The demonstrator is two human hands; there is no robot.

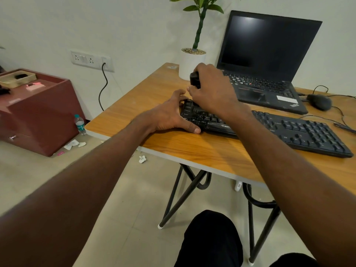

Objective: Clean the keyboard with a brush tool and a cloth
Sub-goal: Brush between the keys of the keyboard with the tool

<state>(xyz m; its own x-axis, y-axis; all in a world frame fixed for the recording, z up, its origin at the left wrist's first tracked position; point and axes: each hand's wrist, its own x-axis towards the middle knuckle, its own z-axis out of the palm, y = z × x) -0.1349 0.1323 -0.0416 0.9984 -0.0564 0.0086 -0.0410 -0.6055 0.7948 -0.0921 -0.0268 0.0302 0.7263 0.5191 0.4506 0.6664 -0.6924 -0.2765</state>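
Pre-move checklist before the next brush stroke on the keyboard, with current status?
1. Brush tool gripped by the right hand: ok.
2. Brush tip touching the keys: cannot tell, the hand hides it.
3. Keyboard braced: ok, the left hand presses its left end with the thumb along the front edge.
4. Keyboard fully on the table: ok, though it lies near the front edge.
5. Room to sweep: ok, the laptop and the mouse sit behind the keyboard, apart from it.
6. Cloth ready for wiping: not ok, none in view.
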